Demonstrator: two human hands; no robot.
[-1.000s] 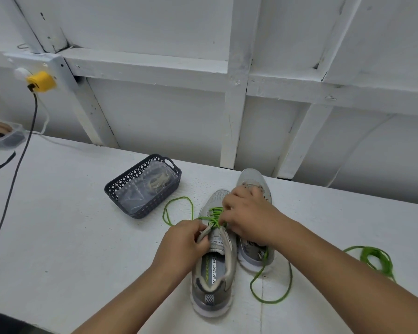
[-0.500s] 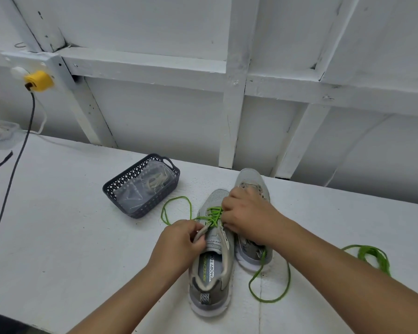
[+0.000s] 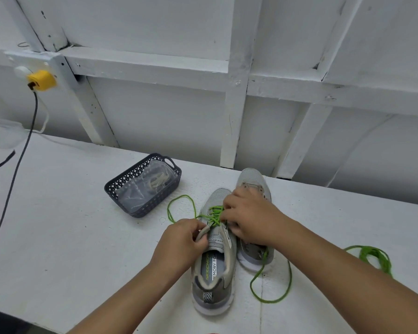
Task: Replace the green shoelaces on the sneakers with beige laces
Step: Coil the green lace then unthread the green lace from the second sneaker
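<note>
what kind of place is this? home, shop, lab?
Probably a makeshift workshop or data-collection bench, not a home: plain white table, bare white-painted timber-framed wall, and a yellow plug feeding a cable along the bench.

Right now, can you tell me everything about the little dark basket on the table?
The basket is small, dark and rectangular, and looks like plastic, with lattice holes through its walls and a handle opening at its far end. It sits upright on the white table, turned at an angle, left of the sneakers and not touching them. Inside lies a crinkly clear bag holding something beige, probably the new laces. A loop of green lace lies close beside it. Neither hand touches it.
</note>
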